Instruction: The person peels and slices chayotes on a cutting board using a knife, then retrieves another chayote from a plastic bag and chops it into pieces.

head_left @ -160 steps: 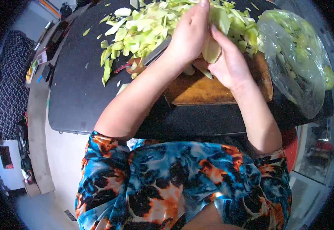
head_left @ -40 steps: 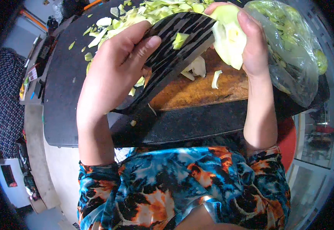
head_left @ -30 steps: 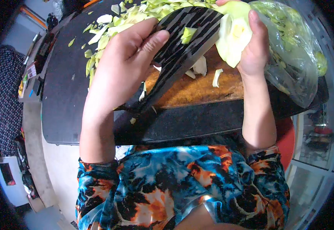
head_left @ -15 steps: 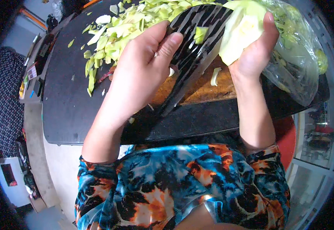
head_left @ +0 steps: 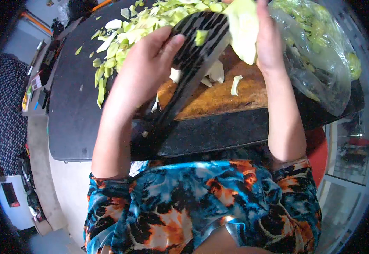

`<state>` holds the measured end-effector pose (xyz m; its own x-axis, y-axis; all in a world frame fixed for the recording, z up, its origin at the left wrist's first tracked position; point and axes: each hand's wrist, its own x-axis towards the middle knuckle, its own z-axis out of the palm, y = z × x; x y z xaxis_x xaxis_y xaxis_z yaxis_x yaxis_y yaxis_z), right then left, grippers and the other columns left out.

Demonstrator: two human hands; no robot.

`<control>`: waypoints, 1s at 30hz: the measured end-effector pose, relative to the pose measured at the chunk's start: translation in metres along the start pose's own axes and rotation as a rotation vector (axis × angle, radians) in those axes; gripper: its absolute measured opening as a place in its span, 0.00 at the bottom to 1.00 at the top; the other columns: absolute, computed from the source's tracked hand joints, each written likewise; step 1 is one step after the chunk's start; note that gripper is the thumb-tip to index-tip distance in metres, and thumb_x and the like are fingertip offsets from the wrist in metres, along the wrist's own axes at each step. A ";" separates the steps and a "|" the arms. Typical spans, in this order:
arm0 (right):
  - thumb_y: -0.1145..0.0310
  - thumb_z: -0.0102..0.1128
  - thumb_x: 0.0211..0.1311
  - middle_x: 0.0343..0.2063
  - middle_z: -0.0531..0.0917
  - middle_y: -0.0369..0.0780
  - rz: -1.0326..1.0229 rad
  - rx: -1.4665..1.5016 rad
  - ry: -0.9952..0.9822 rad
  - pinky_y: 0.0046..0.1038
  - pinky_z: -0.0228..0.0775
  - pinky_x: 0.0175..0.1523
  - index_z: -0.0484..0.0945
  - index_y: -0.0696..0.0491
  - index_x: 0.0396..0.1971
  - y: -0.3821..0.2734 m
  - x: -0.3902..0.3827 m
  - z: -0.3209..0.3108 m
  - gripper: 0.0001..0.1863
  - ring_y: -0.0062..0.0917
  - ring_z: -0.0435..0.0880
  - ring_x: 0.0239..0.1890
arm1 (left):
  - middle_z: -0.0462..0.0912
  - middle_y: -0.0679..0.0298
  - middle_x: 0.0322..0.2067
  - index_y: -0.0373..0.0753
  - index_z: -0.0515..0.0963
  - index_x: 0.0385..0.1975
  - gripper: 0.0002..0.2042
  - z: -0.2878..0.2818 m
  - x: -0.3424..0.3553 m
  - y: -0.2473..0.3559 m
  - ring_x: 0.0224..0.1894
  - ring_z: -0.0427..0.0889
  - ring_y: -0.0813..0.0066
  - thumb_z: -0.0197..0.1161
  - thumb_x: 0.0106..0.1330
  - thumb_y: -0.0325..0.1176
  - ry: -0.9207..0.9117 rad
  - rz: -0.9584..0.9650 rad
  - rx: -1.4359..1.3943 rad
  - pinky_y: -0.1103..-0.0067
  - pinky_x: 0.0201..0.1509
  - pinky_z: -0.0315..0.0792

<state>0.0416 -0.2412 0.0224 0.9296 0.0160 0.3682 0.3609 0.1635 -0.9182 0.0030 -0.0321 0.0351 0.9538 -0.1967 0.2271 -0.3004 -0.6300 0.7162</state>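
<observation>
My left hand [head_left: 152, 63] is closed on a wide, dark cleaver [head_left: 208, 40] with slanting streaks across its blade, its thumb lying along the near side. A small green piece [head_left: 200, 37] clings to the blade. To its right, my right hand [head_left: 270, 48] grips a large pale-green cut vegetable [head_left: 243, 34], whose exact kind I cannot make out. The blade's far end is close against the vegetable's left side; contact is unclear. Below them lies a brown wooden cutting board [head_left: 218, 101], bearing a curled pale strip [head_left: 236, 85] and several whitish scraps [head_left: 215, 72].
Many pale-green slices [head_left: 127, 34] are heaped across the back left of the black table [head_left: 74, 127]. A clear plastic bag [head_left: 328, 91] of green vegetables stands on the right. A red stool seat [head_left: 317, 148] shows beneath the table's right edge.
Both hands have shifted left, carrying the cleaver and the vegetable with them. The vegetable is now turned more edge-on, and more of the board and its scraps shows.
</observation>
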 end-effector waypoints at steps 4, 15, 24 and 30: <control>0.44 0.32 0.69 0.34 0.78 0.40 0.267 0.007 -0.076 0.22 0.73 0.41 0.71 0.55 0.51 0.021 0.013 -0.004 0.31 0.24 0.78 0.36 | 0.79 0.61 0.31 0.31 0.73 0.44 0.16 -0.019 0.010 -0.024 0.31 0.74 0.79 0.55 0.66 0.40 -0.134 -0.180 0.003 0.82 0.36 0.70; 0.77 0.50 0.46 0.52 0.72 0.51 0.319 0.490 -0.349 0.42 0.67 0.58 0.55 0.54 0.61 0.028 0.002 -0.006 0.36 0.43 0.74 0.53 | 0.77 0.50 0.42 0.37 0.72 0.46 0.19 -0.008 0.031 -0.072 0.44 0.77 0.53 0.61 0.59 0.41 0.293 0.276 0.448 0.66 0.48 0.70; 0.73 0.52 0.50 0.47 0.72 0.40 0.333 0.425 -0.320 0.31 0.69 0.53 0.60 0.53 0.59 0.026 -0.008 0.009 0.32 0.26 0.74 0.48 | 0.72 0.55 0.46 0.37 0.69 0.50 0.28 0.021 0.005 -0.022 0.49 0.73 0.55 0.70 0.50 0.40 0.049 0.622 0.137 0.70 0.53 0.68; 0.74 0.49 0.51 0.45 0.75 0.39 0.263 0.438 -0.312 0.30 0.71 0.52 0.63 0.53 0.57 0.033 -0.005 0.009 0.29 0.25 0.76 0.45 | 0.74 0.55 0.46 0.37 0.72 0.48 0.25 0.017 0.009 -0.026 0.48 0.74 0.56 0.70 0.49 0.38 0.058 0.668 0.185 0.71 0.52 0.69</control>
<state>0.0484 -0.2267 -0.0088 0.8937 0.3893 0.2230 -0.0045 0.5048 -0.8632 0.0195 -0.0304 0.0079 0.5619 -0.5493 0.6186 -0.8124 -0.5073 0.2875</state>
